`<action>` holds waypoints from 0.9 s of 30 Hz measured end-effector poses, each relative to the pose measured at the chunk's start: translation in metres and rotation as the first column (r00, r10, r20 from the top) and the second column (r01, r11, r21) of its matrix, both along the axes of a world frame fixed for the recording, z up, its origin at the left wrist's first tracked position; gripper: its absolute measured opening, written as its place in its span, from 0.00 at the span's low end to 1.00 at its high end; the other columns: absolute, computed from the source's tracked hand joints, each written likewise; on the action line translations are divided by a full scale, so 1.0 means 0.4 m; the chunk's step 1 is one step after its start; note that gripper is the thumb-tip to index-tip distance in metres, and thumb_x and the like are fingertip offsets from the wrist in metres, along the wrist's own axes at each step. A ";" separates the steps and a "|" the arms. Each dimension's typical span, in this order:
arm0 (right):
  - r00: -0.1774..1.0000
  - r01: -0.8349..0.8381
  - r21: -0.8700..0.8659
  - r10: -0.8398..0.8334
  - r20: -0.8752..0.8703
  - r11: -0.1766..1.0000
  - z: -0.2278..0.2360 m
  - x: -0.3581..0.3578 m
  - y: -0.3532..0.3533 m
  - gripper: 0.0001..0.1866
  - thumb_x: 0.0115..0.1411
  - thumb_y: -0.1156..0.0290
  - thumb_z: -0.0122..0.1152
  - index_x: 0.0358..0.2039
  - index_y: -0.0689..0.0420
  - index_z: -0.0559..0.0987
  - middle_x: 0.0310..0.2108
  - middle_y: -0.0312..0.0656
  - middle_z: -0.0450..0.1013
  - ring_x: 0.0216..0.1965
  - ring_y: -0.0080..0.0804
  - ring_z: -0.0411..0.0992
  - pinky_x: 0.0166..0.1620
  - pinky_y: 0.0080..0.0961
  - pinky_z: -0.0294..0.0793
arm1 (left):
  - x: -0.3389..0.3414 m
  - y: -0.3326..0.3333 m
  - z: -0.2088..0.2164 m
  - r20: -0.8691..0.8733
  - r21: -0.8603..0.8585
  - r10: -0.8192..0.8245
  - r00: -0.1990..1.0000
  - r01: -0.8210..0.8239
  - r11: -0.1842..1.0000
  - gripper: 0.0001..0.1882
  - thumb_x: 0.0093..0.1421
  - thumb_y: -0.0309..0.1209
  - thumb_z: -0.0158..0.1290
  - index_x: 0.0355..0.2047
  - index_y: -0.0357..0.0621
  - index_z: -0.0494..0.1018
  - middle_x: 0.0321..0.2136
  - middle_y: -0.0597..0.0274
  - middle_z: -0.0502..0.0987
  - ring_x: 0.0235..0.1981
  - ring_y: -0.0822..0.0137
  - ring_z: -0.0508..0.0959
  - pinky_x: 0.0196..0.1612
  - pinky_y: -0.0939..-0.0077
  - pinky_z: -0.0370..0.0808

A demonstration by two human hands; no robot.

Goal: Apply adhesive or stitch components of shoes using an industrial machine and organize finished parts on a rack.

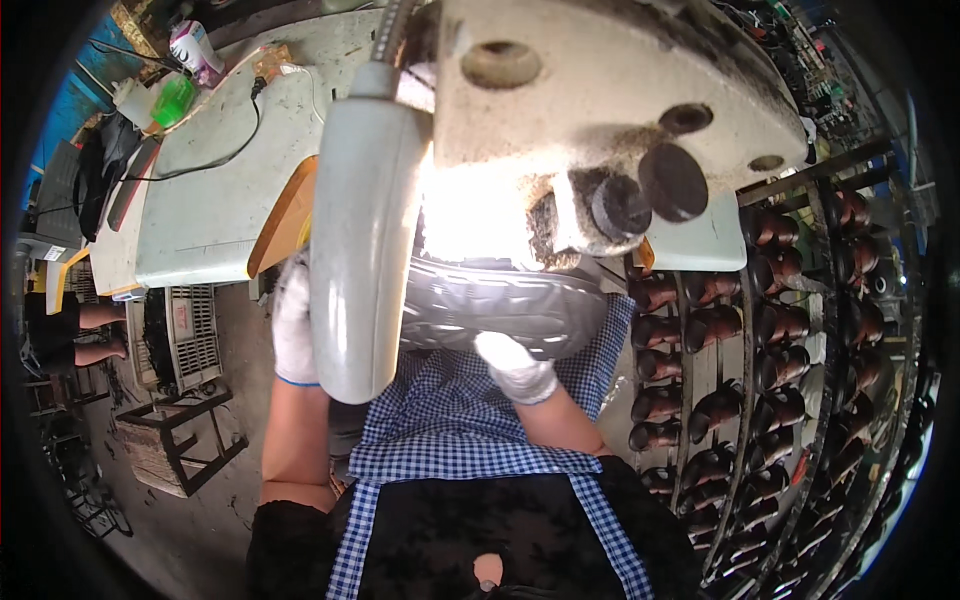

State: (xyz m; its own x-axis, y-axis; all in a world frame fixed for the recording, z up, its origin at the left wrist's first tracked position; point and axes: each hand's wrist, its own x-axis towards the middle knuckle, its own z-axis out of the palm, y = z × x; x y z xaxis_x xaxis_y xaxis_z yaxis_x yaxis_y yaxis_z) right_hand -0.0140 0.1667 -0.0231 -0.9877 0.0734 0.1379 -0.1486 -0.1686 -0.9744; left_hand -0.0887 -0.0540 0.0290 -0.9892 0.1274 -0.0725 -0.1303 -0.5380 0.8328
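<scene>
A dark shoe (480, 305) lies with its ribbed black sole turned toward me, just under the head of a large off-white machine (600, 75) that looks like a sewing machine. My right hand (515, 367), in a white glove, grips the near edge of the sole. At the shoe's other end my left hand (292, 325), also gloved in white, is half covered by a long grey lamp (365, 240). Its fingers are hidden, so I cannot see how it meets the shoe. Bright light washes out the area where the machine meets the shoe.
Beyond the machine stretches a pale worktable (200, 215) with a black cable (240, 150) and a green container (173, 101). A rack (745, 370) with many brown shoes stands at the right. On the left floor are a wooden stool (180, 440) and a crate (192, 335).
</scene>
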 end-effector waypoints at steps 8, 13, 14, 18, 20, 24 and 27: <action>0.969 -0.238 0.116 0.244 -0.042 0.964 0.064 -0.092 -0.051 0.26 0.54 0.68 0.68 0.54 0.58 0.73 0.52 0.43 0.72 0.55 0.36 0.70 0.57 0.34 0.70 | 0.001 -0.159 -0.099 -0.034 -0.048 0.121 0.992 -0.123 0.991 0.24 0.62 0.46 0.53 0.51 0.42 0.69 0.51 0.52 0.73 0.52 0.59 0.72 0.57 0.63 0.67; 0.945 -0.273 0.341 0.316 -0.078 0.899 0.048 -0.122 0.021 0.28 0.46 0.65 0.76 0.49 0.48 0.77 0.48 0.48 0.73 0.45 0.39 0.75 0.43 0.26 0.75 | 0.013 -0.113 -0.012 -0.178 -0.247 -0.024 0.984 -0.021 0.969 0.27 0.60 0.45 0.54 0.52 0.38 0.67 0.53 0.47 0.71 0.59 0.55 0.67 0.65 0.57 0.58; 0.943 -0.276 0.348 0.323 -0.084 0.896 0.070 -0.132 0.041 0.28 0.46 0.65 0.76 0.49 0.48 0.77 0.48 0.48 0.73 0.45 0.39 0.75 0.43 0.26 0.75 | 0.013 -0.069 0.022 -0.184 -0.258 -0.088 0.979 0.038 0.966 0.26 0.59 0.42 0.55 0.51 0.36 0.67 0.54 0.47 0.70 0.60 0.55 0.67 0.66 0.57 0.57; 0.859 -0.337 0.720 0.511 -0.028 0.607 0.178 -0.223 0.144 0.29 0.46 0.48 0.70 0.41 0.56 0.79 0.36 0.47 0.75 0.36 0.44 0.76 0.39 0.34 0.75 | 0.016 0.094 0.081 -0.202 -0.235 -0.388 0.899 0.340 0.911 0.37 0.50 0.31 0.66 0.58 0.38 0.62 0.55 0.54 0.70 0.57 0.63 0.69 0.60 0.66 0.66; 0.822 -0.324 0.850 0.568 0.036 0.415 0.224 -0.237 0.169 0.34 0.46 0.39 0.67 0.37 0.61 0.79 0.30 0.46 0.76 0.31 0.46 0.76 0.37 0.38 0.76 | 0.023 0.148 0.100 -0.049 -0.429 -0.400 0.915 0.343 0.836 0.37 0.50 0.28 0.64 0.60 0.40 0.61 0.53 0.52 0.70 0.56 0.60 0.70 0.59 0.64 0.68; 0.864 -0.117 0.895 0.488 -0.122 0.431 0.340 -0.188 0.162 0.36 0.40 0.45 0.74 0.40 0.64 0.78 0.39 0.51 0.75 0.42 0.45 0.74 0.46 0.35 0.74 | 0.049 0.186 0.054 0.002 -0.115 -0.324 0.946 0.322 0.940 0.37 0.51 0.26 0.64 0.59 0.39 0.60 0.53 0.55 0.70 0.51 0.64 0.73 0.55 0.69 0.72; 0.798 0.470 0.625 0.003 -0.603 0.623 0.239 -0.121 0.196 0.38 0.40 0.51 0.75 0.45 0.65 0.76 0.45 0.51 0.74 0.50 0.44 0.72 0.52 0.35 0.71 | 0.064 0.205 0.024 -0.041 -0.078 -0.228 0.973 0.225 0.971 0.36 0.51 0.25 0.63 0.59 0.39 0.60 0.51 0.55 0.71 0.51 0.65 0.73 0.55 0.68 0.72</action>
